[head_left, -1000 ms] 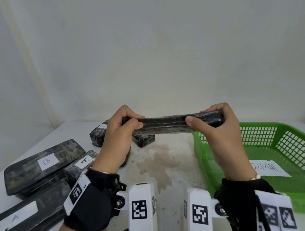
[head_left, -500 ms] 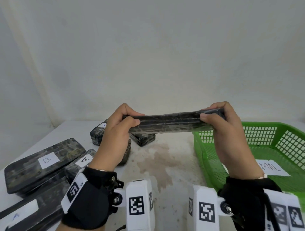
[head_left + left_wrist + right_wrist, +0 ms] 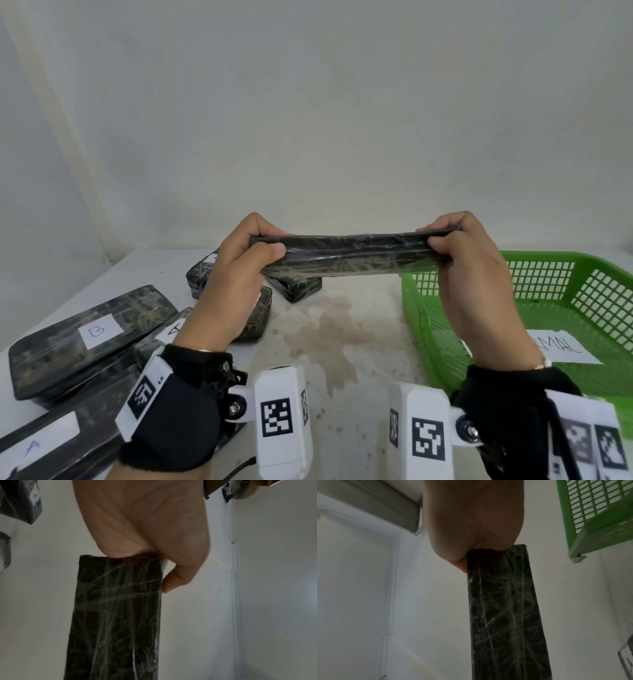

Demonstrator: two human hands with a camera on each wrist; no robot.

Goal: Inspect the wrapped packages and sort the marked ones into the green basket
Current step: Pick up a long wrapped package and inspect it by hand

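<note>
The person is holding one long wrapped package [image 3: 346, 255] up in the air with both hands, edge-on to the head camera, roughly level, well above the surface [image 3: 342, 346]. The left hand [image 3: 236, 274] is gripping the package's left end, thumb on the near side and fingers [image 3: 255, 222] curling over the top; the right hand [image 3: 476, 270] is gripping the right end the same way, with its fingers [image 3: 445, 222] wrapping over the far edge. Both wrist views are showing the dark, film-covered face of the package [image 3: 113, 615] running away from the palm, shiny creases catching the light; no label is showing on that face in either one [image 3: 505, 608].

The package's right end is hanging above the near left corner of the green basket [image 3: 582, 260], which is sitting on the surface at the right. A sheet of paper [image 3: 561, 349] with handwriting, partly hidden by the right wrist, is lying on the basket floor.

More wrapped packages are lying at the left: one labelled B [image 3: 92, 339], one labelled A [image 3: 37, 445] at the near corner, another A label [image 3: 173, 330] peeking out by the left wrist, and a small stack [image 3: 294, 289] further back, behind the left hand. A brownish stain [image 3: 329, 329] is spreading over the surface between the hands
</note>
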